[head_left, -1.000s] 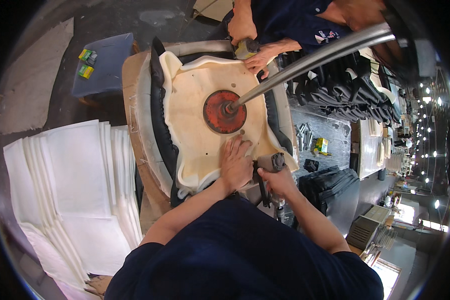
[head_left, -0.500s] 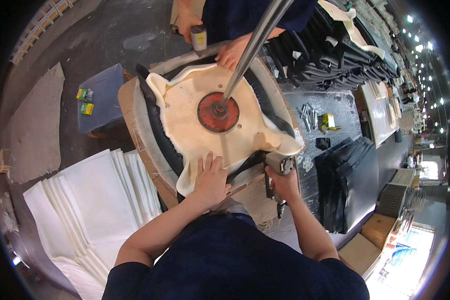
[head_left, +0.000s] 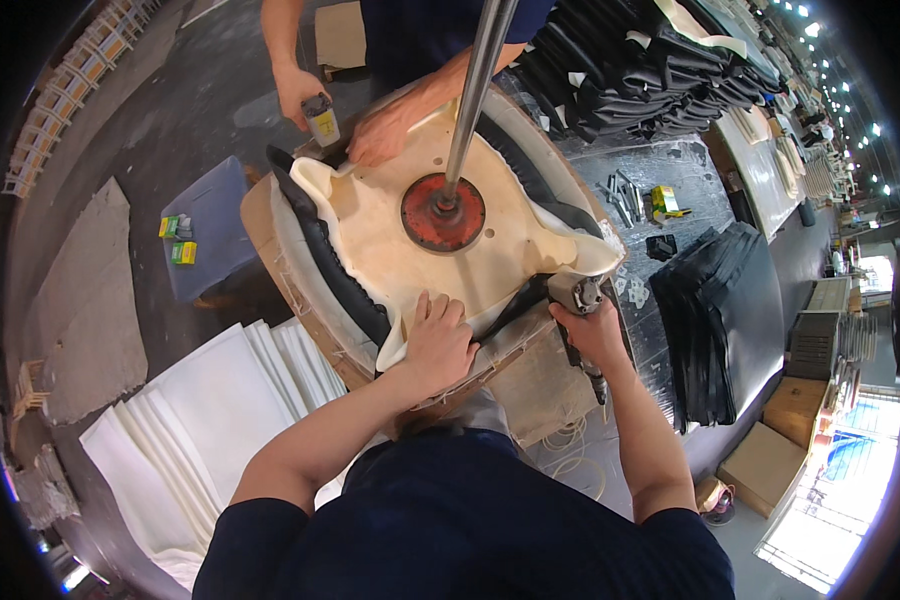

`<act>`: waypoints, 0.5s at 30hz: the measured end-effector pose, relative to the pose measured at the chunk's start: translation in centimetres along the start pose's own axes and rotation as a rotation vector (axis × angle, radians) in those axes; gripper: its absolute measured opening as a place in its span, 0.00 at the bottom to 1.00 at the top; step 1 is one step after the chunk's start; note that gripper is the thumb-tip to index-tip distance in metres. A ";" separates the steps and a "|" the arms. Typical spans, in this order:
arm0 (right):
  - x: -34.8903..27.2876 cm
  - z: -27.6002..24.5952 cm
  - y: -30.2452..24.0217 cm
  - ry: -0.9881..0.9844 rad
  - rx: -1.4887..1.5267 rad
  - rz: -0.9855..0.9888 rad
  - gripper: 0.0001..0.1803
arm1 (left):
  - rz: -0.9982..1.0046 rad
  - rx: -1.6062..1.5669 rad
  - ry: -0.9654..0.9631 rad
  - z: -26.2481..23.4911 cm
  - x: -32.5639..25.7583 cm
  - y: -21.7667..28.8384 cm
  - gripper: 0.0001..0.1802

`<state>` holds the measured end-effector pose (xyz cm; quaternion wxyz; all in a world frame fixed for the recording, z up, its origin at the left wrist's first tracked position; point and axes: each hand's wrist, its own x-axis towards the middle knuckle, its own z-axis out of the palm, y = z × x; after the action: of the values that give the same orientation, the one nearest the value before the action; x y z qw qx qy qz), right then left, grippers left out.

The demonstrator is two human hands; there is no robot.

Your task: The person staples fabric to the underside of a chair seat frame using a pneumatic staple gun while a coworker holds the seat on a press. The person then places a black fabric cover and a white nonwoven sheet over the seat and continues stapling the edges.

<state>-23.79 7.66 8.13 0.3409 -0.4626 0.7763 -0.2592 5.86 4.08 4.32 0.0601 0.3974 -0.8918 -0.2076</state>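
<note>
A seat-shaped panel (head_left: 370, 235) with a cream fabric underside and black edging lies on a padded work stand. A red disc (head_left: 444, 213) at the foot of a metal rod (head_left: 473, 110) presses on its middle. At the near edge, my left hand (head_left: 437, 345) has its fingers bent and closed over the cream fabric. My right hand (head_left: 595, 335) grips a pneumatic staple gun (head_left: 577, 292), its nose at the panel's near right corner. Across from me, a co-worker's hand holds another staple gun (head_left: 321, 122); their other hand (head_left: 378, 137) presses the panel's far edge.
White sheets (head_left: 185, 410) are stacked at left, beside a blue-grey covered surface (head_left: 205, 250) with small boxes. At right are a stack of black sheets (head_left: 725, 310), metal staple strips (head_left: 623, 198) and a yellow-green box (head_left: 667, 202). Black covers (head_left: 630, 80) are piled at the far right.
The co-worker's staple gun and other hand have moved left along the far edge. My left fingers have drawn in from a flatter spread. My right hand keeps its staple gun near the corner.
</note>
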 end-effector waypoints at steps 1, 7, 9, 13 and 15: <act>0.0 0.0 -0.4 0.002 0.005 -0.005 0.25 | 0.014 -0.015 0.005 0.3 0.1 -0.2 0.17; -0.2 -0.8 -2.7 -0.056 0.043 0.168 0.23 | 0.034 -0.229 0.213 2.4 0.4 -2.0 0.12; -0.5 -1.0 -3.1 -0.109 0.099 0.195 0.20 | 0.025 -0.274 0.294 2.7 0.3 -2.0 0.11; -1.8 -1.0 -4.0 -0.249 0.205 0.179 0.14 | -0.075 -0.305 0.315 2.7 0.5 -1.5 0.11; -2.6 0.0 -5.9 -0.342 0.249 0.206 0.11 | -0.125 -0.308 0.366 3.0 0.5 -1.4 0.10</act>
<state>-19.76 7.39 13.09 0.5463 -0.3726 0.7125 -0.2346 5.64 3.89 0.99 0.2676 0.4689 -0.7976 -0.2689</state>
